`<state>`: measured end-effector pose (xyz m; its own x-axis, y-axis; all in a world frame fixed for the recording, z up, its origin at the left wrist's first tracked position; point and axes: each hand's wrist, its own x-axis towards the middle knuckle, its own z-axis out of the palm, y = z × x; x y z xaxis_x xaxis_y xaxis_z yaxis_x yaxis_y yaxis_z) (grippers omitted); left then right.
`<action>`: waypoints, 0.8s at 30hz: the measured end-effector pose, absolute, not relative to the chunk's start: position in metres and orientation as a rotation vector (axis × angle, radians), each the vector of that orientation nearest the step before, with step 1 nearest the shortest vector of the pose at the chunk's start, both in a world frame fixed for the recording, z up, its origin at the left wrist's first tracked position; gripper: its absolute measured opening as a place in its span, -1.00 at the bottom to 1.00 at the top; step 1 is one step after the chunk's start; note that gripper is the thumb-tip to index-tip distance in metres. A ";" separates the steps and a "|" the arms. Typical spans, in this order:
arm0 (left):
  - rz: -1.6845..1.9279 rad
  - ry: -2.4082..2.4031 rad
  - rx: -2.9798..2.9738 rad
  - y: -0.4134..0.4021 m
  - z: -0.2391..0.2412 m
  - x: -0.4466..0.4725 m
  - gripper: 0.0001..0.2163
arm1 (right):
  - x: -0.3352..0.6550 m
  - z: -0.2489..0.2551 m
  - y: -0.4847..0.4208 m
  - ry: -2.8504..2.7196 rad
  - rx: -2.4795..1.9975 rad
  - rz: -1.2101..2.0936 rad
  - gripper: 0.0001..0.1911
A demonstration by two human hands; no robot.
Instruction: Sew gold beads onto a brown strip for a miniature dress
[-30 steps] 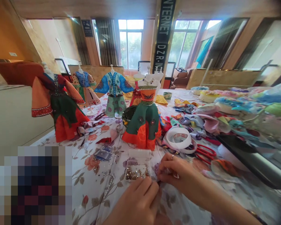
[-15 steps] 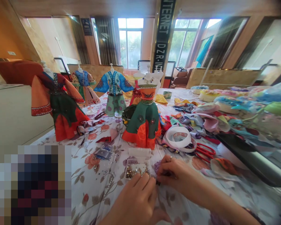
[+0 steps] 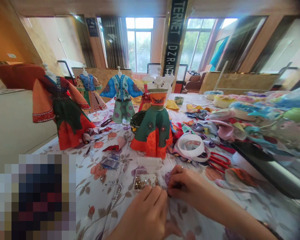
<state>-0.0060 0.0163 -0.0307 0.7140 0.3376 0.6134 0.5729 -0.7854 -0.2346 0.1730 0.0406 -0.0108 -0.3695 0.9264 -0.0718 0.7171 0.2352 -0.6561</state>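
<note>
Both of my hands meet low on the flowered tablecloth (image 3: pixel 100 200). My left hand (image 3: pixel 145 216) lies knuckles up, its fingers pressed together and pointing at a small dark piece that I cannot make out. My right hand (image 3: pixel 185 185), a ring on one finger, is curled in a pinch over the same spot. Just beyond the fingertips sits a small clear box of gold beads (image 3: pixel 146 180). Behind it stands a little mannequin in a green and orange dress (image 3: pixel 153 131).
More dressed mannequins stand at the back left: a red and green one (image 3: pixel 61 113) and a blue one (image 3: pixel 121 100). White tape rolls (image 3: pixel 192 146) and red scissors (image 3: pixel 218 161) lie to the right, before a heap of fabric scraps (image 3: pixel 222 126). A dark tray edge (image 3: pixel 265 166) runs along the right.
Both hands have shifted slightly toward me and closer together at the same spot by the bead box. Nothing else has moved.
</note>
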 end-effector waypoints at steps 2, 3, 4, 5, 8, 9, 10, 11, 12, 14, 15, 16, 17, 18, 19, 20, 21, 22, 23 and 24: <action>-0.791 -0.702 -2.508 0.017 -0.030 -0.006 -0.45 | 0.171 -0.010 0.041 -2.191 -1.532 0.871 -0.87; -0.800 -0.704 -2.505 0.017 -0.029 -0.006 -0.45 | 0.171 -0.010 0.041 -2.195 -1.533 0.871 -0.87; -0.809 -0.706 -2.504 0.017 -0.029 -0.006 -0.44 | 0.170 -0.010 0.041 -2.199 -1.529 0.872 -0.87; -0.815 -0.705 -2.503 0.017 -0.029 -0.006 -0.44 | 0.170 -0.010 0.041 -2.201 -1.524 0.873 -0.87; -0.817 -0.685 -2.494 0.017 -0.028 -0.006 -0.46 | 0.171 -0.011 0.041 -2.194 -1.514 0.875 -0.87; -0.813 -0.673 -2.491 0.016 -0.028 -0.006 -0.46 | 0.171 -0.011 0.041 -2.190 -1.514 0.874 -0.88; -0.807 -0.661 -2.490 0.016 -0.027 -0.006 -0.46 | 0.172 -0.011 0.040 -2.185 -1.515 0.870 -0.88; -0.805 -0.656 -2.488 0.016 -0.027 -0.006 -0.46 | 0.172 -0.012 0.040 -2.181 -1.517 0.866 -0.88; -0.796 -0.652 -2.490 0.016 -0.027 -0.006 -0.46 | 0.172 -0.012 0.040 -2.178 -1.517 0.863 -0.88; -0.790 -0.656 -2.490 0.016 -0.026 -0.006 -0.46 | 0.172 -0.012 0.040 -2.176 -1.516 0.854 -0.87; -0.791 -0.663 -2.490 0.016 -0.026 -0.006 -0.46 | 0.172 -0.013 0.040 -2.177 -1.518 0.846 -0.87; -0.788 -0.664 -2.493 0.016 -0.027 -0.006 -0.47 | 0.172 -0.013 0.040 -2.177 -1.521 0.836 -0.88; -0.786 -0.667 -2.495 0.016 -0.027 -0.006 -0.48 | 0.171 -0.013 0.040 -2.178 -1.524 0.826 -0.88; -0.788 -0.665 -2.498 0.016 -0.028 -0.006 -0.49 | 0.171 -0.012 0.040 -2.179 -1.526 0.817 -0.88; -0.789 -0.670 -2.501 0.016 -0.029 -0.006 -0.50 | 0.171 -0.012 0.040 -2.180 -1.527 0.812 -0.88; -0.787 -0.670 -2.503 0.017 -0.030 -0.006 -0.50 | 0.171 -0.012 0.040 -2.184 -1.525 0.814 -0.88; -0.785 -0.673 -2.505 0.017 -0.030 -0.006 -0.50 | 0.171 -0.011 0.040 -2.186 -1.520 0.820 -0.88; -0.779 -0.677 -2.507 0.017 -0.031 -0.006 -0.50 | 0.171 -0.011 0.041 -2.187 -1.517 0.826 -0.88; -0.778 -0.677 -2.505 0.017 -0.031 -0.006 -0.49 | 0.171 -0.011 0.041 -2.186 -1.516 0.831 -0.88; -0.774 -0.672 -2.502 0.016 -0.031 -0.006 -0.49 | 0.171 -0.011 0.041 -2.182 -1.519 0.834 -0.88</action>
<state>-0.0062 0.0164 -0.0308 0.7263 0.3170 0.6099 0.5595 -0.7881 -0.2567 0.1714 0.0407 -0.0107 -0.3616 0.9313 -0.0438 0.7231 0.2505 -0.6437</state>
